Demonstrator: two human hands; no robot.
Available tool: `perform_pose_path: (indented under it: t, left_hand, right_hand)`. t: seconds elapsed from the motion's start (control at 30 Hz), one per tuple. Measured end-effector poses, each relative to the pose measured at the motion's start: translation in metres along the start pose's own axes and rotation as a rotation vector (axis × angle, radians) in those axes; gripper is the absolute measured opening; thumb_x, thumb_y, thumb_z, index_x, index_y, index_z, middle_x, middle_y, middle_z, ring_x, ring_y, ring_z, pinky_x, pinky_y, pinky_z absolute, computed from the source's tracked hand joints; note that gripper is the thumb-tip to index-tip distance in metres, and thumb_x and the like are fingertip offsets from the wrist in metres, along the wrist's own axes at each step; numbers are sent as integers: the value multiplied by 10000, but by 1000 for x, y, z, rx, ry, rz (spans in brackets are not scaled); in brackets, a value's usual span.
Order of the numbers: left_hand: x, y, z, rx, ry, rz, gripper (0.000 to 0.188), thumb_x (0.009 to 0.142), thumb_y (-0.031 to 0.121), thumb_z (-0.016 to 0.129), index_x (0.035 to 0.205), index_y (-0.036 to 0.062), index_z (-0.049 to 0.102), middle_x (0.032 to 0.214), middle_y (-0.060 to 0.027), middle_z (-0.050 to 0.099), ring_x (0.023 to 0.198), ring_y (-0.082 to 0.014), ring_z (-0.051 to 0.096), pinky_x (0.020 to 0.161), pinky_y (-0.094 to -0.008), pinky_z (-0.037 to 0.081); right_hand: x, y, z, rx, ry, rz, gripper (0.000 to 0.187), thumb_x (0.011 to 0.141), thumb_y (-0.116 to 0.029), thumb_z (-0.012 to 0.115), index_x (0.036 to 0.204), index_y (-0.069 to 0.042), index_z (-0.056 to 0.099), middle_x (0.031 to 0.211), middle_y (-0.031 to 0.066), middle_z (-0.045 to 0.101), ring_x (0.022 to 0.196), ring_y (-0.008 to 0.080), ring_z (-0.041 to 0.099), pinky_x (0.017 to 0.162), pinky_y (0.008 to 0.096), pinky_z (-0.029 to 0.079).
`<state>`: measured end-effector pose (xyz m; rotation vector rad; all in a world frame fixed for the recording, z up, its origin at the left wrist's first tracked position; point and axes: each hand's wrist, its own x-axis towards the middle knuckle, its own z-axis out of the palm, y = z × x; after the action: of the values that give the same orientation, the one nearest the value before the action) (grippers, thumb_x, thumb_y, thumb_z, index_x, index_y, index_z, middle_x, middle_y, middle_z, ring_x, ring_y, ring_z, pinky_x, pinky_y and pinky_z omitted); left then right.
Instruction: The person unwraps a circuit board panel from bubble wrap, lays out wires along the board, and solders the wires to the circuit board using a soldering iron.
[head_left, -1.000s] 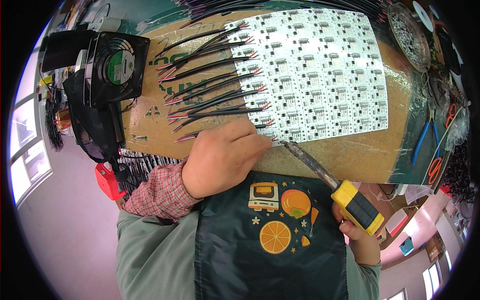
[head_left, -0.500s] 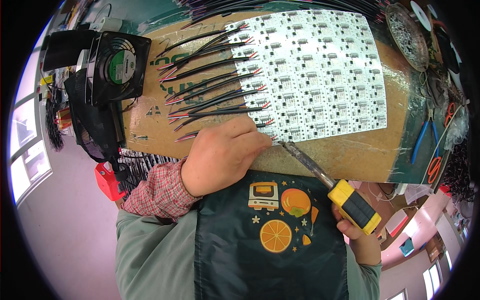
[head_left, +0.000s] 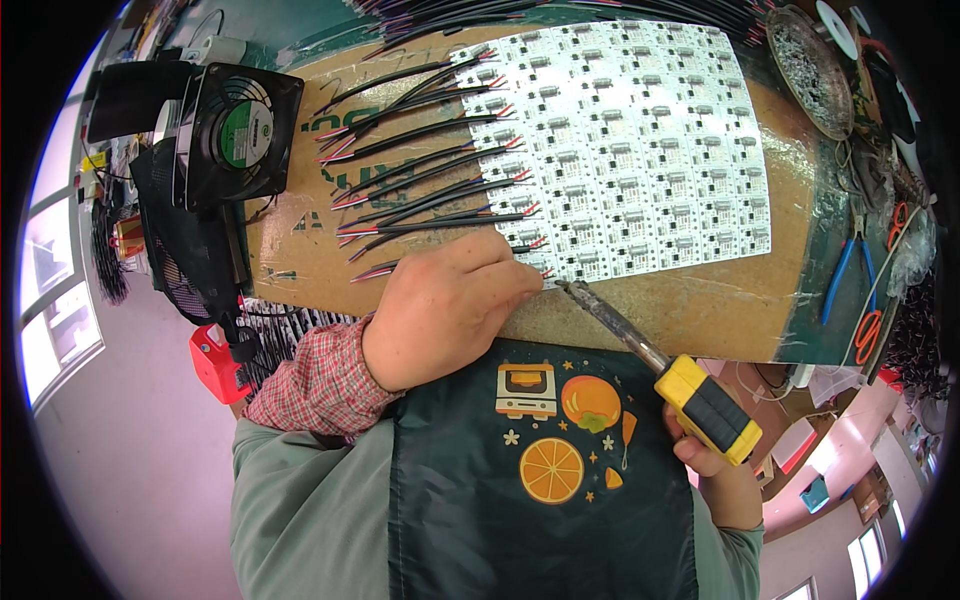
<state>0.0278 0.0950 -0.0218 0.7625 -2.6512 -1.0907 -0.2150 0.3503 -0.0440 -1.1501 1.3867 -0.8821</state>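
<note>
A white sheet of circuit boards [head_left: 640, 150] lies on a brown cardboard sheet. Black cables [head_left: 410, 130] with bared red and white ends run along its left edge. My left hand [head_left: 450, 310] is closed in a pinch at the sheet's near left corner, on a cable whose body is mostly hidden under the fingers; its coloured wire ends stick out past the fingertips. In my right hand [head_left: 697, 455] is a yellow and black soldering iron [head_left: 708, 410], gripped by its handle. The iron's tip meets the sheet's near edge, just right of those wire ends.
A black fan [head_left: 240, 137] stands at the left of the cardboard [head_left: 640, 325]. To the right lie blue-handled pliers [head_left: 848, 275], orange-handled scissors [head_left: 868, 335] and a round dish of metal scraps [head_left: 812, 75]. More black cables [head_left: 450, 18] lie along the far edge.
Both hands, the cable and the soldering iron stay almost in place. The board sheet's right side has shifted very slightly.
</note>
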Motion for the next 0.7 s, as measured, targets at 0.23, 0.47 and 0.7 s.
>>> perform_pose_path:
  t: [0.23,0.47,0.7]
  left_hand:
    - [0,0,0,13,-29,-20,176,754,7,699,911,85,693,778,-73,564,723,-261,590,616,-353,474]
    - [5,6,-2,-9,-4,23,117,772,28,695,881,70,694,768,-85,567,709,-268,585,610,-355,461]
    - [8,12,-6,1,-41,-38,93,773,32,694,863,58,696,760,-100,591,704,-276,598,618,-363,471]
  right_hand:
    - [6,-8,4,304,117,47,443,785,-496,725,752,-76,588,664,47,558,552,206,535,528,311,409]
    - [37,-26,-33,469,650,-138,903,724,-471,826,1339,44,411,629,-11,465,472,85,410,437,232,329]
    - [78,-48,-107,297,942,-405,634,867,-312,678,1320,62,438,640,5,458,511,93,430,463,232,354]
